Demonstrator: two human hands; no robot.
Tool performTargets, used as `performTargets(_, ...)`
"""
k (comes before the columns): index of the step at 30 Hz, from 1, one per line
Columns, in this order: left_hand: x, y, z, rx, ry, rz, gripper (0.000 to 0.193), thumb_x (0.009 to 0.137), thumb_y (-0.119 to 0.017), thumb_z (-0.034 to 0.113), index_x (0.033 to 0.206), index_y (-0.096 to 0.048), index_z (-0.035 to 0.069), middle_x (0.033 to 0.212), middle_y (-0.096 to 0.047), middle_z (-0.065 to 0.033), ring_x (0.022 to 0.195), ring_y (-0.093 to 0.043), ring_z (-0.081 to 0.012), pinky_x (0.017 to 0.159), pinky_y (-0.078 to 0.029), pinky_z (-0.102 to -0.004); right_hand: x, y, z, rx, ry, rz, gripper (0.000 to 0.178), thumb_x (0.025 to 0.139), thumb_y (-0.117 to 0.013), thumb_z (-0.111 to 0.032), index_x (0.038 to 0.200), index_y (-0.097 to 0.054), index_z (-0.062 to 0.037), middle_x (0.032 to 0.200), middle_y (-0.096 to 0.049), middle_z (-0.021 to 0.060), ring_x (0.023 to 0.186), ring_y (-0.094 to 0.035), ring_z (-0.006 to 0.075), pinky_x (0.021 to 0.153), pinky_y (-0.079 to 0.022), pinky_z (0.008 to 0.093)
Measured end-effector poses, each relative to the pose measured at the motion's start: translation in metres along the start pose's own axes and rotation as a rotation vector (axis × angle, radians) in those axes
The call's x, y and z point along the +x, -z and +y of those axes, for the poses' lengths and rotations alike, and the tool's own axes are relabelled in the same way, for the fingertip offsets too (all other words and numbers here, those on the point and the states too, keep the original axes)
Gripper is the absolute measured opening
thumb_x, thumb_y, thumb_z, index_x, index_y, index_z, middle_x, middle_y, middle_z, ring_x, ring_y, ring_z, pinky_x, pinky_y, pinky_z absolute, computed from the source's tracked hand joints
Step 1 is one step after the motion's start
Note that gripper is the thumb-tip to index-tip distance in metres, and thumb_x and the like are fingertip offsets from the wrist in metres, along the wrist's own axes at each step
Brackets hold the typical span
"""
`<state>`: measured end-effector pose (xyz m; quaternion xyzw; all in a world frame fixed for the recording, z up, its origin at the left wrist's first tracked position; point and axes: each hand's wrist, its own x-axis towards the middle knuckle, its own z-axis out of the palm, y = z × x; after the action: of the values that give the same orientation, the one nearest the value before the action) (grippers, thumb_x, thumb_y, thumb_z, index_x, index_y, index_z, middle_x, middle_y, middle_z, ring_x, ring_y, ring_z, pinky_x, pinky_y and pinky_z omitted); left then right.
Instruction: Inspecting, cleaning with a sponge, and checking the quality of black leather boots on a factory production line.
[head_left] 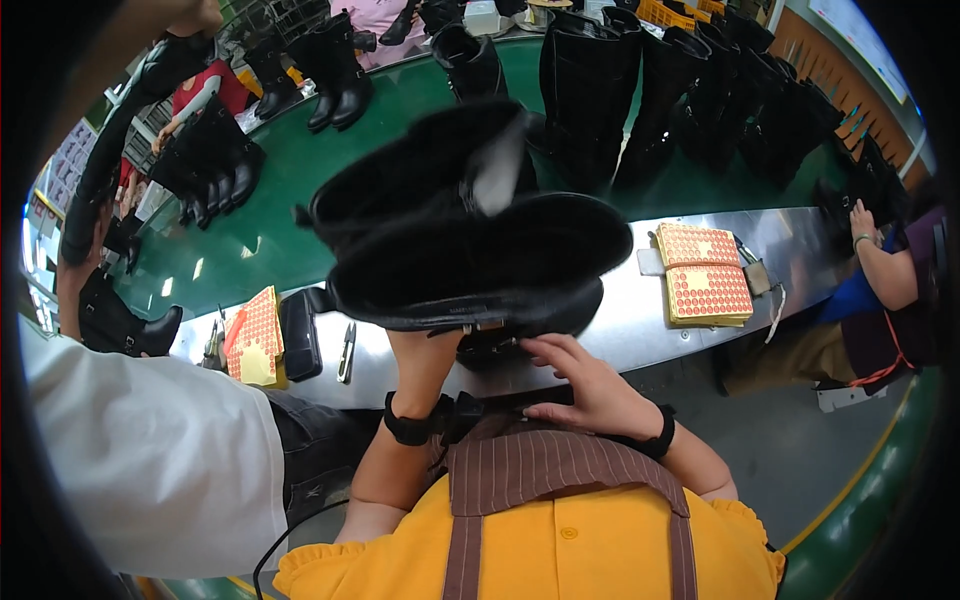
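A pair of tall black boots [480, 262] is in front of me, their wide shaft openings facing up toward me and blurred by motion. Something whitish [497, 172] shows at the farther boot, too smeared to name. My left hand [424, 352] grips the nearer boot from below at its rim, its fingers mostly hidden by the boot. My right hand [585, 388] has its fingers apart beside the lower part of that boot. Its fingertips reach close to a small metal buckle; I cannot tell whether they touch.
A metal ledge [640, 330] borders a green worktop [290, 220] with several black boots [585, 90]. Orange-dotted sticker sheets [705, 275] lie right, more sticker sheets [258, 340] left, near a black case [301, 335] and a cutter [346, 352]. Co-workers stand on both sides.
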<state>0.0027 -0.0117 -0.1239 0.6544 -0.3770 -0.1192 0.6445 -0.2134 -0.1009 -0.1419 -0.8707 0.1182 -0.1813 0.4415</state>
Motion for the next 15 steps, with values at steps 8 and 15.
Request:
performTargets(8,0.023,0.007,-0.03,-0.36,0.078,0.01,0.023,0.085,-0.066,-0.004,0.107,-0.066,0.0,0.102,-0.069,-0.0073,0.095,-0.065,-0.0176,0.088,-0.051,-0.032,0.008,0.026,0.029,0.028,-0.008,0.501,0.024,0.077,-0.085,-0.011,0.09,-0.067,-0.001,0.083,-0.066,0.0064,0.076,-0.065,0.018,0.07,-0.051,0.0278)
performTargets(15,0.149,-0.008,-0.106,0.406,-0.603,-0.385,0.028,0.094,-0.064,0.006,0.121,-0.064,0.001,0.116,-0.069,-0.0114,0.113,-0.063,-0.0238,0.09,-0.055,-0.0364,0.02,0.075,0.051,-0.175,-0.032,0.37,0.097,0.072,-0.087,-0.039,0.148,-0.04,-0.003,0.146,-0.045,0.0203,0.138,-0.041,0.0359,0.115,-0.033,0.0436)
